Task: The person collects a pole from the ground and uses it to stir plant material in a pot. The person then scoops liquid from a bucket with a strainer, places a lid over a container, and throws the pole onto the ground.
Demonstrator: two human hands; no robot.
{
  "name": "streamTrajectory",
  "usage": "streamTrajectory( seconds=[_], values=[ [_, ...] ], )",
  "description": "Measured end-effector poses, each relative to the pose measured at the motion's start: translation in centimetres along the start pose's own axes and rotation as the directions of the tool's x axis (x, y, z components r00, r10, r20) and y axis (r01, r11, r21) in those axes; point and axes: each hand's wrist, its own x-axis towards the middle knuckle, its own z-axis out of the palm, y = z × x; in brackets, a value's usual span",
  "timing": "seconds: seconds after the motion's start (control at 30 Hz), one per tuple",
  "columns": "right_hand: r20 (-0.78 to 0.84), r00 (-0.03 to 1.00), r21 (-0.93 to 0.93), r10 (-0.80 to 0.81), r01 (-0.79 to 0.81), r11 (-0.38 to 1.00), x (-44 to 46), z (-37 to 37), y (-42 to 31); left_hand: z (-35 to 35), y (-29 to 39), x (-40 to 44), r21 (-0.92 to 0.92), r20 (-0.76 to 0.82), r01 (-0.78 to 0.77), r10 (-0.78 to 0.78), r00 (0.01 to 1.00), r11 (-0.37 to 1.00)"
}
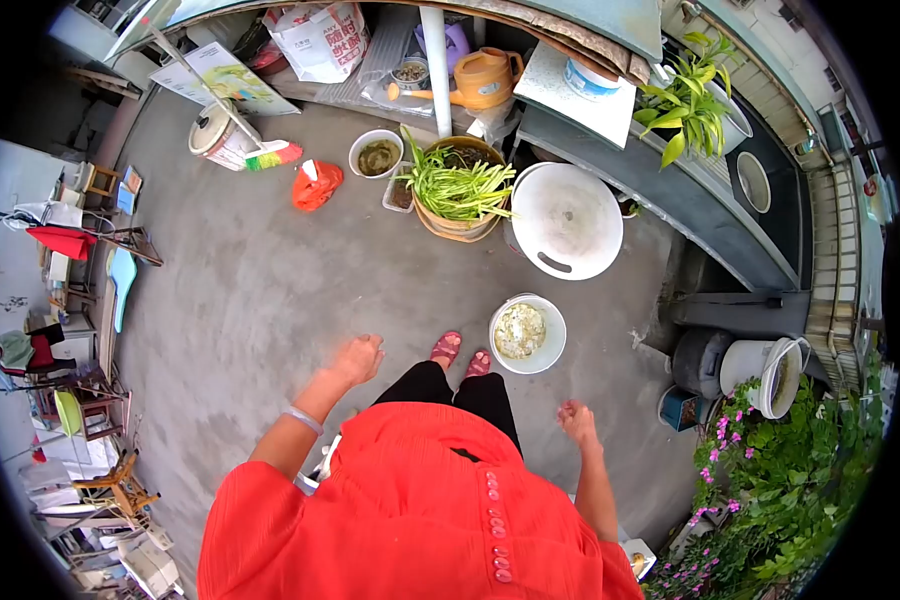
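My left hand [360,358] is held out over the concrete floor, left of my feet, fingers loosely curled with nothing visible in them. On the other side, my right hand [577,422] hangs with curled, slightly blurred fingers; it too shows nothing held. Nearest to it, though apart, is a white bucket [557,352] with pale, whitish-yellow bits [519,331] inside. The bucket stands on the floor just right of my sandals [447,346]. Beyond it, a large round white lid [567,220] with a handle slot lies flat. Beside that, long green leafy stalks [457,183] rest across a brown pot [453,231].
An orange watering can [485,78] sits on the low shelf. Below it are a white bowl [377,154] and a red plastic bag [317,185]. A broom [272,155] leans by a paint bucket [213,133]. Buckets [767,375] and flowering plants [800,470] line the right side.
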Motion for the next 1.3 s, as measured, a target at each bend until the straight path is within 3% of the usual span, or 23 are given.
streamTrajectory(
  seconds=[0.13,0.2,0.3,0.4,0.47,0.53,0.67,0.77,0.9,0.97,1.03,1.13,1.23,1.3],
  values=[
    [0.206,0.955,-0.058,0.215,-0.207,0.977,0.5,-0.1,2.2,4.1,-1.5,-4.7,-0.247,-0.083,0.023,-0.045,0.996,0.969],
    [0.287,0.834,0.006,0.471,-0.493,0.87,2.6,0.4,6.1,5.8,-2.5,-7.7,-0.316,-0.124,0.111,-0.157,0.98,0.942],
    [0.243,0.836,-0.359,0.493,-0.394,0.846,4.0,-0.5,6.0,7.2,-3.8,-12.9,-0.345,-0.052,0.335,-0.375,0.926,0.877],
    [0.193,0.925,-0.406,0.327,-0.228,0.885,7.8,0.0,5.8,9.1,-5.9,-16.4,-0.349,0.032,0.467,-0.488,0.872,0.813],
    [0.148,0.978,-0.303,0.146,-0.096,0.948,11.1,1.4,5.9,10.1,-6.5,-17.5,-0.392,0.018,0.494,-0.531,0.847,0.776],
    [0.12,0.981,-0.264,0.154,-0.118,0.957,11.4,2.1,-0.7,9.6,-7.4,-17.9,-0.455,-0.07,0.476,-0.563,0.824,0.753],
    [0.204,0.979,-0.37,-0.015,0.092,0.925,11.7,4.9,-13.2,8.1,-10.9,-18.1,-0.653,-0.135,0.439,-0.665,0.735,0.617],
    [0.201,0.946,-0.397,-0.256,0.317,0.861,12.8,8.6,-18.5,11.1,-17.6,-19.6,-0.661,-0.131,0.475,-0.712,0.69,0.582],
    [0.223,0.914,-0.481,-0.34,0.407,0.777,10.6,12.8,-26.9,17.6,-30.2,-25.2,-0.623,-0.006,0.621,-0.797,0.604,0.476],
    [0.236,0.915,-0.519,-0.329,0.404,0.753,9.7,15.0,-30.7,18.9,-36.1,-28.6,-0.51,0.07,0.741,-0.838,0.542,0.437],
    [0.225,0.925,-0.471,-0.305,0.378,0.797,8.6,16.7,-34.3,22.8,-43.1,-31.4,-0.552,0.081,0.734,-0.85,0.52,0.396],
    [0.268,0.941,-0.46,-0.205,0.312,0.832,7.8,18.8,-38.4,20.8,-47.4,-32.8,-0.358,-0.084,0.792,-0.862,0.5,0.495],
    [0.306,0.937,-0.544,-0.168,0.317,0.777,8.2,19.9,-41.5,18.6,-50.0,-30.4,-0.596,-0.076,0.701,-0.897,0.436,0.392],
    [0.307,0.949,-0.595,-0.072,0.25,0.763,8.5,20.2,-44.1,11.5,-46.3,-27.8,-0.82,0.015,0.506,-0.875,0.485,0.266]
  ],
)
